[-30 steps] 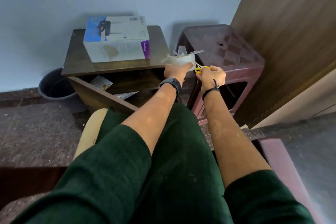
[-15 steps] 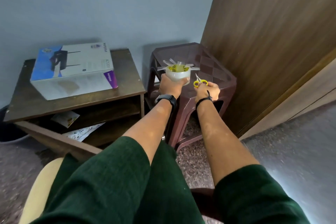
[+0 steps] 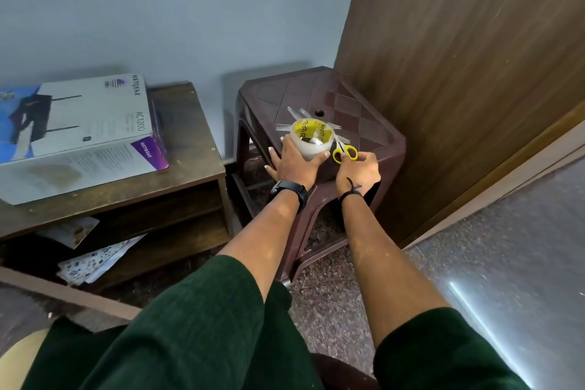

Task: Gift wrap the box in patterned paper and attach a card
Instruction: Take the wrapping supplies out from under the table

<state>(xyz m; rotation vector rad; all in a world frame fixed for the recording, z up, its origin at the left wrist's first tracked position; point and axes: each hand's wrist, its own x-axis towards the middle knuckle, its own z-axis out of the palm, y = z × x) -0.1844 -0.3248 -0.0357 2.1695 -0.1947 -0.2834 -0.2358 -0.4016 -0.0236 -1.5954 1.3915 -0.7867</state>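
Observation:
A white and blue router box (image 3: 79, 133) lies flat on the wooden side table (image 3: 190, 165) at the left. My left hand (image 3: 292, 161) grips a roll of clear tape (image 3: 311, 138) with several cut strips stuck round its rim, set on the dark plastic stool (image 3: 319, 98). My right hand (image 3: 357, 169) pinches small yellow-handled scissors (image 3: 344, 152) lying on the stool beside the roll. Patterned paper (image 3: 95, 261) and a card (image 3: 71, 231) lie on the table's lower shelf.
A brown wooden door (image 3: 459, 73) stands right behind the stool. A pale blue wall (image 3: 158, 9) backs both pieces of furniture. Speckled floor (image 3: 332, 310) shows between my green-clad knees, and a glossy floor patch (image 3: 522, 247) at the right.
Both hands have lowered the tape roll and scissors from the air onto the stool top. The view has swung right and closer to the stool.

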